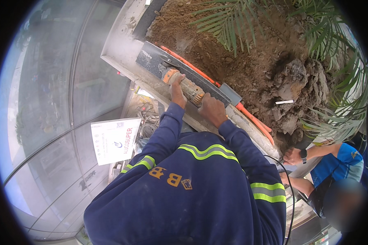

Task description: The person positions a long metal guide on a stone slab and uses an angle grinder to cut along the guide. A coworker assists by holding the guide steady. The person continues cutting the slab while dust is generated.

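Note:
A dusty orange angle grinder [190,88] lies slantwise between my hands. My left hand [178,93] is closed around its front part, near the head. Further back, my right hand [212,109] wraps round the rear end of its body. The grinder's head and disc are over a dark grey stone slab [149,60], which rests along the top of a low pale wall. Whether the disc touches the slab I cannot tell. Pale dust coats the tool and part of the slab.
Beyond the slab, orange pipe [255,118] runs beside a soil bed [184,24] with palm fronds [237,24]. Glass panels [98,73] stand at left, near a white printed board [115,141] and tangled cables [149,124]. A co-worker's hand [292,156] is at right, by a black cable [292,196].

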Tool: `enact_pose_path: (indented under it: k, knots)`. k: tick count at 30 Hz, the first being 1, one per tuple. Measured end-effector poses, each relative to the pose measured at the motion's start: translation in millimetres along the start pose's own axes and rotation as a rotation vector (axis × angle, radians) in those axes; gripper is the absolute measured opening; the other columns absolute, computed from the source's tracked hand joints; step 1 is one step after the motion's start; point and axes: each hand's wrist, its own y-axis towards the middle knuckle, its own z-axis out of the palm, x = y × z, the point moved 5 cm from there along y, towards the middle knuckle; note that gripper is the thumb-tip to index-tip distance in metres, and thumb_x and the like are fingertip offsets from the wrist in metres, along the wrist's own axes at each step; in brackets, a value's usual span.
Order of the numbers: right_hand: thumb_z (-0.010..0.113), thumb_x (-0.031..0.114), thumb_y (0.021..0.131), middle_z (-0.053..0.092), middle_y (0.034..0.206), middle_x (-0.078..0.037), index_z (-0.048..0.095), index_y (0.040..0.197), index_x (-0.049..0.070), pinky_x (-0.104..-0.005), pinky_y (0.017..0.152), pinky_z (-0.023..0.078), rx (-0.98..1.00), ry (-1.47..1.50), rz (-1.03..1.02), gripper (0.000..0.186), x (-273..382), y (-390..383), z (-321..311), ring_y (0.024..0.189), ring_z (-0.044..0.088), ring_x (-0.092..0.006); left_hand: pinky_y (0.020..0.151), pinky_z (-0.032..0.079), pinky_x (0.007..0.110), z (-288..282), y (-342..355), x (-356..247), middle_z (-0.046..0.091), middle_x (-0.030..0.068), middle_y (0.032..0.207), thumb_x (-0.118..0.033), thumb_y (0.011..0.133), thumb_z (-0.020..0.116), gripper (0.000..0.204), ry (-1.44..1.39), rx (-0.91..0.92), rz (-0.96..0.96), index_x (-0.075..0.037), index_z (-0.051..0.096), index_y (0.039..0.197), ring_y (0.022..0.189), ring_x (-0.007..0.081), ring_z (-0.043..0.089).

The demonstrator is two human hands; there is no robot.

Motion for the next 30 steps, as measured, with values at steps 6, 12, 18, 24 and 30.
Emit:
enact_pose_path:
  k: [6, 12, 18, 24, 30]
  knots:
    - [0.067, 0.016, 0.080, 0.072, 0.085, -0.027, 0.060, 0.098, -0.003, -0.0518, 0.074, 0.059, 0.017, -0.007, 0.009, 0.027, -0.1, 0.9, 0.5, 0.080, 0.073, -0.0433, 0.077, 0.059, 0.048, -7.8, 8.6, 3.4, 0.063, 0.0126, 0.090, -0.027, 0.087, 0.071, 0.031, 0.078, 0.039, 0.011, -0.009, 0.058, 0.109, 0.082, 0.0327, 0.069]
    - [0.067, 0.016, 0.080, 0.072, 0.085, -0.027, 0.060, 0.098, -0.003, -0.0518, 0.074, 0.059, 0.015, -0.012, 0.005, 0.027, 0.8, 0.3, -0.1, 0.080, 0.073, -0.0434, 0.077, 0.058, 0.048, -7.4, 9.1, 3.0, 0.063, 0.0122, 0.089, -0.027, 0.087, 0.070, 0.030, 0.078, 0.029, 0.016, -0.009, 0.058, 0.109, 0.082, 0.0320, 0.069]
    - [0.067, 0.016, 0.079, 0.072, 0.085, -0.027, 0.060, 0.097, -0.003, -0.0519, 0.073, 0.059, 0.011, -0.014, -0.002, 0.028, 0.9, 0.1, -0.1, 0.080, 0.073, -0.0433, 0.078, 0.058, 0.048, -6.0, 8.1, 2.0, 0.063, 0.0114, 0.088, -0.026, 0.088, 0.070, 0.029, 0.075, 0.033, 0.011, -0.009, 0.059, 0.107, 0.082, 0.0315, 0.069]
    - [0.069, 0.017, 0.079, 0.073, 0.085, -0.026, 0.059, 0.097, -0.003, -0.0510, 0.073, 0.059, 0.009, -0.011, -0.008, 0.029, 3.3, -1.1, -2.9, 0.080, 0.073, -0.0426, 0.078, 0.058, 0.048, -5.5, 7.0, 1.5, 0.063, 0.0116, 0.089, -0.026, 0.088, 0.070, 0.029, 0.071, 0.032, 0.027, -0.008, 0.059, 0.108, 0.082, 0.0313, 0.069]
    - [0.068, 0.015, 0.079, 0.070, 0.082, -0.030, 0.057, 0.096, -0.006, -0.0539, 0.074, 0.058, 0.004, 0.044, -0.016, 0.029, 4.3, -2.0, -4.5, 0.080, 0.072, -0.0461, 0.078, 0.058, 0.047, -1.5, 0.0, -1.9, 0.063, 0.0114, 0.088, -0.026, 0.087, 0.070, 0.028, 0.090, 0.040, 0.019, -0.008, 0.059, 0.105, 0.081, 0.0307, 0.069]
